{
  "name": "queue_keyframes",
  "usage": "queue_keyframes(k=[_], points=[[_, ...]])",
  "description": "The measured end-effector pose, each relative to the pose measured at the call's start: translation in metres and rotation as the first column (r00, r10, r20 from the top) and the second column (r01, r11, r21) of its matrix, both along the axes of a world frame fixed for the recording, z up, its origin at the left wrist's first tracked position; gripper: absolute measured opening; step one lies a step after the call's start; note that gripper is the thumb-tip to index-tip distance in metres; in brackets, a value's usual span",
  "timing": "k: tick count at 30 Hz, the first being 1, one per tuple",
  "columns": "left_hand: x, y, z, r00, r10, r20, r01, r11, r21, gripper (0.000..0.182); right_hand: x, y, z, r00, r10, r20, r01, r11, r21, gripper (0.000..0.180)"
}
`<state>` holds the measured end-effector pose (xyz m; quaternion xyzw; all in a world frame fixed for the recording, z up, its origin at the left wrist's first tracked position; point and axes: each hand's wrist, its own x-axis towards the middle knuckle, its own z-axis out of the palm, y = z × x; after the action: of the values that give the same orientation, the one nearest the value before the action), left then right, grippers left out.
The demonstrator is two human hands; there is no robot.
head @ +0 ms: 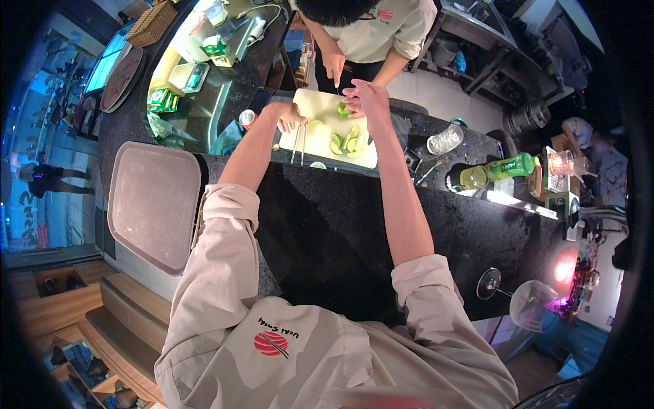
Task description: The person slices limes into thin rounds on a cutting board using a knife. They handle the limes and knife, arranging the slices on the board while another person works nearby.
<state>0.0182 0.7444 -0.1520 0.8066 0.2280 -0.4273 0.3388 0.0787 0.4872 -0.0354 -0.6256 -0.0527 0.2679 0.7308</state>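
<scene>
My left hand (291, 117) is at the left side of a pale cutting board (327, 148). Its fingers meet the upper end of thin metal tongs (304, 145) that reach over the board's near edge; whether they grip the tongs I cannot tell. My right hand (369, 97) hovers over the board's far right with fingers apart, beside a green lime (344, 109). Across from me, a co-worker's hand (334, 62) holds a knife (338, 91) above that lime. Several lime wedges (352, 140) lie in a group on the board, and one lime piece (315, 124) rests near the tongs.
A brown serving tray (156, 204) lies at left. Right of the board are a glass of ice (444, 139), a yellowish glass (473, 178) and a green bottle (513, 166). A stemmed glass (534, 305) stands near the right end. A drink can (248, 118) is beside my left forearm.
</scene>
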Motion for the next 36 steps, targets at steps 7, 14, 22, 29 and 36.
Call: queue_keyframes(k=[7,14,22,29,36], points=[[-0.0015,-0.0009,0.0004,1.000,0.010,0.017,-0.010,1.000,0.005,0.060,0.0027,0.0005,-0.0022,1.000,-0.002,-0.013,0.002,1.000,0.004,0.031],[-0.0006,0.0016,-0.0015,1.000,0.024,0.020,-0.024,1.000,-0.010,0.064,0.0044,0.0004,-0.0065,1.000,0.002,-0.011,-0.002,1.000,-0.015,0.035],[-0.0005,0.0014,-0.0045,1.000,0.016,0.019,-0.015,1.000,-0.017,0.065,0.0055,-0.0016,-0.0090,0.999,0.036,-0.005,-0.036,0.999,-0.008,0.039],[0.0015,0.0012,-0.0066,1.000,0.015,0.013,-0.015,1.000,-0.004,0.062,0.0053,-0.0020,-0.0072,0.999,0.028,0.023,-0.028,1.000,-0.005,0.040],[0.0007,0.0002,-0.0037,0.999,0.025,0.031,-0.025,1.000,0.002,0.060,0.0051,-0.0019,-0.0062,0.999,0.031,0.011,-0.031,0.999,-0.019,0.038]])
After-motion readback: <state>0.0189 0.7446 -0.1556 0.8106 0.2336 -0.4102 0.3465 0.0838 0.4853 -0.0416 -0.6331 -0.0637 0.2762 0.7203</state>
